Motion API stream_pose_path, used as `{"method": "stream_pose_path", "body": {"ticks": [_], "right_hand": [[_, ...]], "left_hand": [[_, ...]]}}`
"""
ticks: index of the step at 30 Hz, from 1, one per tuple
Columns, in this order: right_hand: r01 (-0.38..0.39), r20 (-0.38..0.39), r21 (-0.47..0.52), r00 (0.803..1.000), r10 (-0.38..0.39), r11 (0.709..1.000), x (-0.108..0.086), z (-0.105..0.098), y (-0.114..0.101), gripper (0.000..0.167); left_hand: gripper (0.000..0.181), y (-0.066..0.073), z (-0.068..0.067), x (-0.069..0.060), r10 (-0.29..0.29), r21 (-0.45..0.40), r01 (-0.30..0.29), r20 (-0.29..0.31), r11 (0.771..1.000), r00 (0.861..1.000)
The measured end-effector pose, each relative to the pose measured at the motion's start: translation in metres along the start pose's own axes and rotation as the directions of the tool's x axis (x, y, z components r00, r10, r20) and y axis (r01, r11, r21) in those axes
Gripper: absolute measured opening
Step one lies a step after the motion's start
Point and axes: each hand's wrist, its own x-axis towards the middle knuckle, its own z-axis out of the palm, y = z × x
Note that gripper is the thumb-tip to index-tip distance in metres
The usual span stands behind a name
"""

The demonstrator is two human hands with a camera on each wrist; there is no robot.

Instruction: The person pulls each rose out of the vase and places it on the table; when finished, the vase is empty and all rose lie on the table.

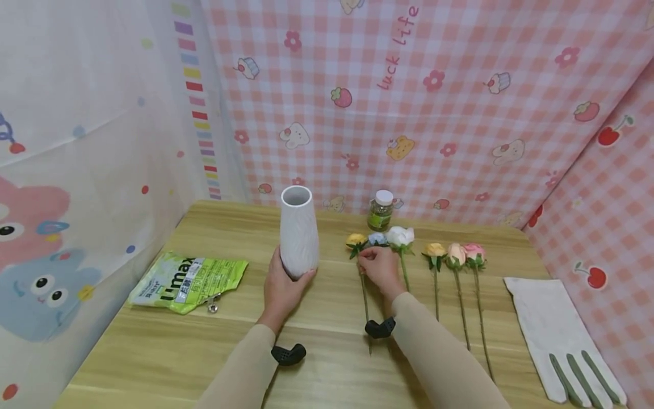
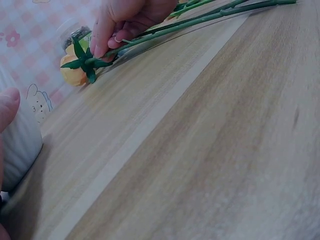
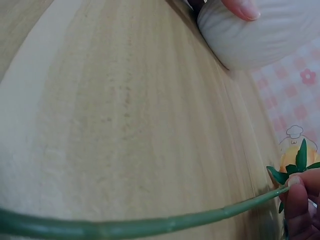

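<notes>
A white textured vase [image 1: 298,238] stands upright on the wooden table, its round mouth facing up. My left hand [image 1: 286,289] grips it low down, with the thumb across the near side; the other fingers are partly hidden behind it. To the right, my right hand [image 1: 380,267] pinches a yellow artificial rose [image 1: 356,241] by its green stem [image 3: 190,222], just under the leaves. In the left wrist view the rose's bloom [image 2: 73,75] points away, and the thumb and fingertips meet on the stem. A blue flower [image 1: 378,239] and a white flower [image 1: 401,236] lie beside that hand.
Further right lie a second yellow rose [image 1: 435,249], a peach one [image 1: 456,254] and a pink one [image 1: 474,253]. Behind them stands a white-lidded jar [image 1: 380,213]. A green plastic bag [image 1: 191,281] lies left, a white glove [image 1: 546,318] at the right edge.
</notes>
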Motion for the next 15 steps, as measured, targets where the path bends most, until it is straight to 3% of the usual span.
{"method": "stream_pose_path", "body": {"ticks": [11,15], "right_hand": [[-0.054,0.000,0.026,0.999,0.054,0.998,-0.0069,0.0022,0.0041,0.006],[-0.037,-0.008,0.006,0.999,0.037,0.999,-0.0045,-0.0016,0.0010,0.007]], "left_hand": [[0.099,0.0000,-0.0001,-0.0062,0.006,-0.012,-0.006,0.013,1.000,1.000],[0.099,0.0000,0.0010,-0.0035,0.011,-0.011,-0.011,0.007,1.000,1.000]]}}
